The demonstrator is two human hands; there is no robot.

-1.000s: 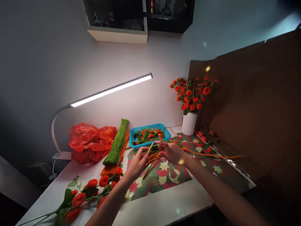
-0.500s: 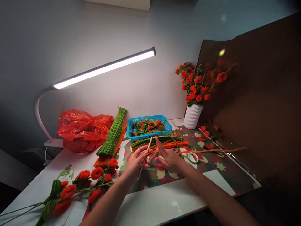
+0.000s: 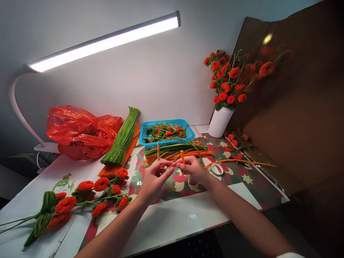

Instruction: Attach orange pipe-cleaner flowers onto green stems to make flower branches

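Observation:
My left hand (image 3: 155, 177) is closed on a thin wooden stick (image 3: 158, 151) that stands nearly upright above the patterned mat (image 3: 242, 186). My right hand (image 3: 191, 167) pinches one end of a long orange pipe cleaner (image 3: 242, 162), which trails off to the right across the mat. The two hands touch at the fingertips. Behind them lies a loose pile of green and orange pipe cleaners (image 3: 177, 152).
A blue basket (image 3: 188, 134) of small orange flowers, a green pipe-cleaner bundle (image 3: 122, 138) and a red plastic bag (image 3: 77, 130) sit at the back. A white vase (image 3: 219, 122) of orange flowers stands by a brown board. Flower stems (image 3: 80, 200) lie front left. A tape roll (image 3: 216, 168) is near my right hand.
The view tilted down and closer to the desk. Both hands drew together toward me; the stick went from slanted to nearly upright, and the orange pipe cleaner end came up beside it.

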